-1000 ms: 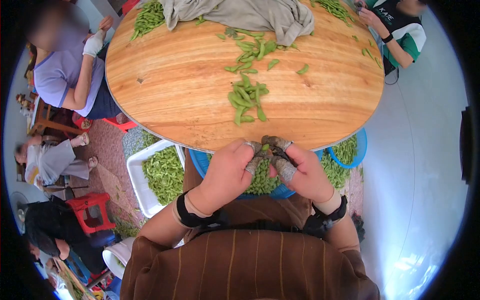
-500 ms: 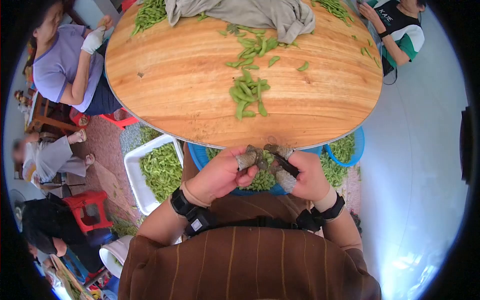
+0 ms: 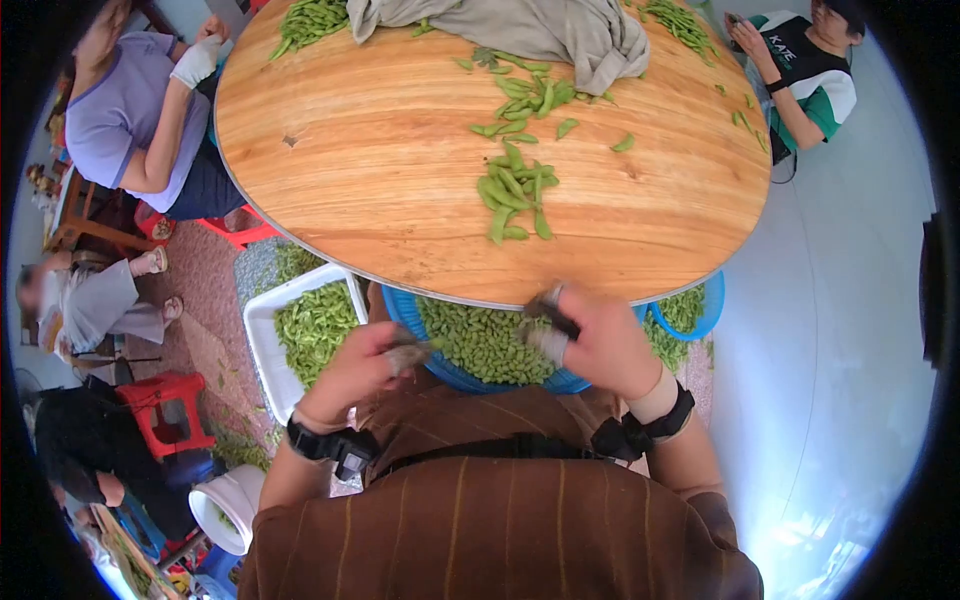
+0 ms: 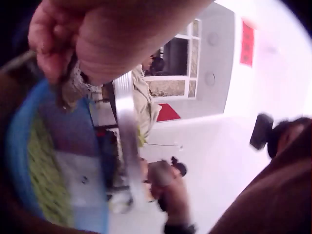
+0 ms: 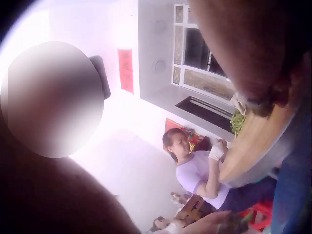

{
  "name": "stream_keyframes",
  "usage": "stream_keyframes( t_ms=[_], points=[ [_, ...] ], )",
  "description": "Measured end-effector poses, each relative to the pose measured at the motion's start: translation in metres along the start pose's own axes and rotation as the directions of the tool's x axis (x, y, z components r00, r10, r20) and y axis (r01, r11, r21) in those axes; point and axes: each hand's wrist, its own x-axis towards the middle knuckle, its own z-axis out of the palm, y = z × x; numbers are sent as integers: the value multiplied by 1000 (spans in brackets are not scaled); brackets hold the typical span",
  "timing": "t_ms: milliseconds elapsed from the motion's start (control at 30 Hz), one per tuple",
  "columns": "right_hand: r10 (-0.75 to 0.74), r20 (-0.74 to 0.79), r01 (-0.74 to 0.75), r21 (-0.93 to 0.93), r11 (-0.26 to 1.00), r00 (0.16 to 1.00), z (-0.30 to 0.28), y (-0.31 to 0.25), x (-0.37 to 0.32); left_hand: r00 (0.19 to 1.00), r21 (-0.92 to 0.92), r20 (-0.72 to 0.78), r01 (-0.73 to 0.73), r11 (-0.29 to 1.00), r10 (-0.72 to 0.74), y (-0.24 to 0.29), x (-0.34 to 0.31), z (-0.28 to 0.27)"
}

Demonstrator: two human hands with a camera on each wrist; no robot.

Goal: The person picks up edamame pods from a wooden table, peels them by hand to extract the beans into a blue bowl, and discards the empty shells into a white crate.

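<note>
In the head view my left hand point(image 3: 362, 368) is over the left side of a blue basin point(image 3: 458, 378), blurred by motion. Grey wrapping covers its thumb, and a green soybean pod point(image 3: 437, 343) shows at its fingertips. My right hand point(image 3: 612, 345) is at the basin's right side by the table edge, its fingers wrapped too. It grips a small black tool point(image 3: 556, 316) whose kind I cannot tell. Green pods point(image 3: 490, 340) fill the basin. The left wrist view shows the left hand's curled fingers point(image 4: 51, 46) above the basin.
A round wooden table point(image 3: 350, 200) carries a pile of pods point(image 3: 515, 190) and a grey cloth point(image 3: 520, 30). A white tub point(image 3: 262, 345) of pods stands left, a blue basket point(image 3: 712, 318) right. One person point(image 3: 130, 110) sits left, another point(image 3: 805, 70) right.
My hands, together at the table edge before, have parted. The left hand swung left and down towards me; the right stayed near the edge with its tool. More of the basin's pods now shows.
</note>
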Motion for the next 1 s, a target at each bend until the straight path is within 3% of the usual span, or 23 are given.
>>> stream_keyframes(
  t_ms=[33, 67, 100, 133, 167, 200, 267, 333, 400, 467, 533, 600, 633, 700, 733, 800, 933, 1000],
  points=[
    [51, -106, -54, -25, 998, 993, 2, 2, 6, 979, 273, -146, -95, 957, 139, -19, -1, -17],
    [50, -104, -53, -22, 998, 993, 2, 4, 14, 921, 537, -243, -135, 833, 305, -39, -2, -31],
    [3, -248, -40, -145, 989, 969, 1, 8, 25, 921, 538, -245, -132, 832, 304, -43, -6, -36],
    [-62, -380, -45, -267, 963, 923, 1, 9, 34, 773, 746, -390, -54, 664, 501, -47, -10, -39],
    [-83, -432, -45, -278, 960, 898, 1, 7, 42, 569, 877, -436, 97, 470, 697, -48, -12, -42],
    [-84, -434, -44, -277, 960, 897, 1, 9, 47, 567, 879, -435, 97, 468, 699, -48, -14, -46],
    [-7, -418, -121, -279, 952, 909, 4, 15, 54, 665, 786, -524, 137, 604, 532, -45, -19, -51],
    [31, -411, -117, -186, 976, 911, 1, 17, 50, 675, 786, -516, 128, 605, 527, -32, -19, -41],
    [73, -397, -119, -92, 989, 915, -3, 17, 42, 641, 793, -384, -140, 593, 665, -8, -13, -18],
    [229, -310, -198, 131, 972, 922, -12, 8, 29, 603, 739, -240, -394, 546, 761, 23, -5, 13],
    [228, -255, -193, 157, 969, 940, -18, 0, 16, 537, 762, 18, -553, 336, 843, 45, 5, 37],
    [226, -200, -190, 183, 964, 953, -23, -6, 3, 459, 700, 236, -692, 178, 857, 66, 19, 59],
    [232, -151, -202, 190, 961, 961, -26, -8, -3, 454, 696, 237, -696, 176, 859, 69, 24, 69],
    [242, -92, -220, 203, 954, 966, -28, -6, -12, 520, 716, 370, -687, 121, 770, 71, 33, 82],
    [245, -96, -222, 204, 953, 965, -25, -1, -15, 519, 714, 374, -690, 118, 769, 70, 35, 84],
    [223, -193, -131, 400, 907, 956, -18, 7, -19, 662, 695, 365, -661, 282, 654, 67, 38, 83],
    [152, -209, -79, 323, 943, 966, -15, 7, -22, 665, 627, 264, -669, 400, 699, 54, 41, 81],
    [76, -95, -41, 325, 945, 993, -13, 7, -23, 819, 176, 109, -574, 800, 563, 47, 39, 81]
  ],
)
